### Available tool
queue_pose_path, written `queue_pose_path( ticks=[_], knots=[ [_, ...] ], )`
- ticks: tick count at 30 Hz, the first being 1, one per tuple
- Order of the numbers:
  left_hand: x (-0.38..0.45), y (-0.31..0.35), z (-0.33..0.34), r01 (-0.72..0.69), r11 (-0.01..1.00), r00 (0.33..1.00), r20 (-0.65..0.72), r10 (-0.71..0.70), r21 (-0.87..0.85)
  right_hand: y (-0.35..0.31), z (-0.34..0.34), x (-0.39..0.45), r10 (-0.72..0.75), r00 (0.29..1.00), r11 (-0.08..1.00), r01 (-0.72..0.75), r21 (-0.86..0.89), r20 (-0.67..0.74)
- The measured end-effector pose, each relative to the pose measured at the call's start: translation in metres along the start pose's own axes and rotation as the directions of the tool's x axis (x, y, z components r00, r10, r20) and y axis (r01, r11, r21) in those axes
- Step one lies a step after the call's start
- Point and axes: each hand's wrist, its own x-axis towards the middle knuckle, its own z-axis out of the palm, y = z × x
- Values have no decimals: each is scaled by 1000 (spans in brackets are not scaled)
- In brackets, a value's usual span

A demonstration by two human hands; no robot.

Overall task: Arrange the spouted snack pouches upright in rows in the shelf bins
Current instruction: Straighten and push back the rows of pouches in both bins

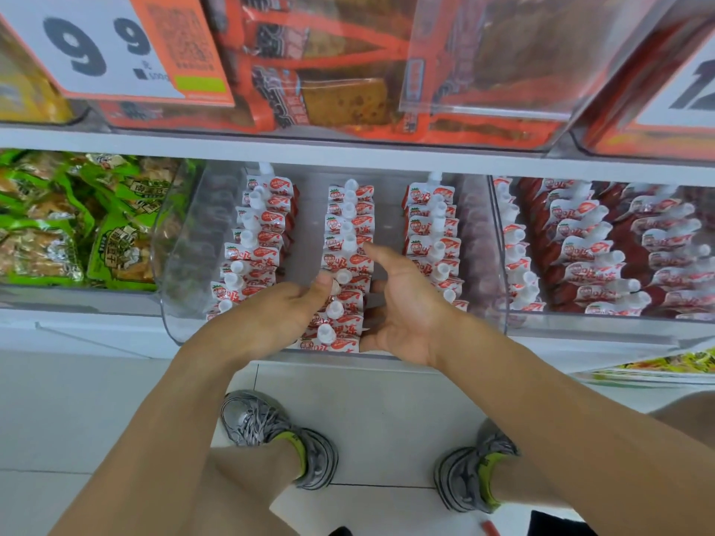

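A clear plastic shelf bin (182, 241) holds three rows of red-and-white spouted pouches standing upright: a left row (255, 241), a middle row (348, 234) and a right row (433, 230). My left hand (282, 307) lies against the left side of the middle row's front pouches, thumb touching a white cap. My right hand (406, 303) is on the right side of the same row, palm facing left, fingers spread, index finger pointing at a pouch top. Neither hand grips a pouch.
A second clear bin (603, 326) to the right holds more of the same pouches, leaning in rows. Green snack packs (96, 226) fill the bin at left. Orange-packed snacks and price cards sit on the shelf above. My feet stand on white floor tiles below.
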Motion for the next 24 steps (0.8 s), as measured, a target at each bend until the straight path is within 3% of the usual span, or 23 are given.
queue_pose_path(
  ticks=[6, 10, 13, 15, 17, 20, 24],
  knots=[
    [8, -11, 0, 12, 981, 1000, 0, -12, -191, 1, 3, 1, -5, 1000, 1000, 4, -30, -29],
    [8, -13, -2, 27, 989, 1000, 5, -27, -147, 2, 3, 4, -8, 999, 996, 4, -85, -44],
    [12, -2, -5, 36, 996, 997, -60, -41, -84, 6, 5, 13, -62, 989, 958, 21, -285, -136],
    [19, 10, -5, 32, 995, 990, -135, -44, -91, 10, 11, 22, -204, 958, 906, 107, -409, -200],
    [30, 19, -4, 1, 985, 989, -146, -27, -173, 14, 16, 35, -228, 950, 916, 134, -379, -215],
    [39, 22, -2, -20, 958, 1000, -22, 15, -287, 12, 14, 57, -171, 969, 943, 108, -314, -181],
    [49, 27, -6, 59, 817, 998, 27, -53, -574, 11, 6, 83, -166, 964, 953, 102, -286, -207]
  ],
)
